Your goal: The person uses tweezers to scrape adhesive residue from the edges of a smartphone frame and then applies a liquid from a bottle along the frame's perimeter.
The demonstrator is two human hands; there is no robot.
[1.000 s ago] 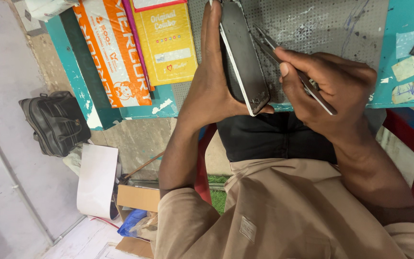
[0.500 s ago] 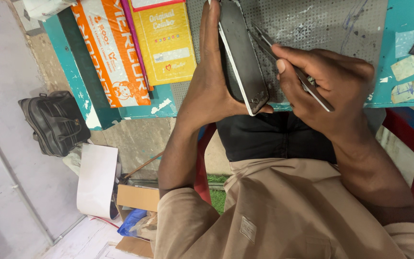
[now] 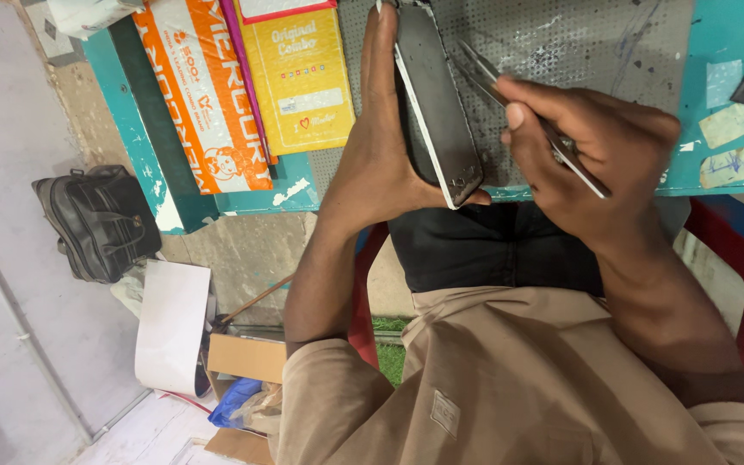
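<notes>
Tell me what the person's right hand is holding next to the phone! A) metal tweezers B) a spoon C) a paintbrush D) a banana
A: the right hand pinches thin metal tweezers, their two pointed tips aimed at the dark phone that the left hand holds up on edge over the grey work mat.

A teal bench (image 3: 716,52) carries a grey dotted mat (image 3: 561,43), a yellow packet (image 3: 299,82) and an orange-white packet (image 3: 204,95) side by side.
</notes>
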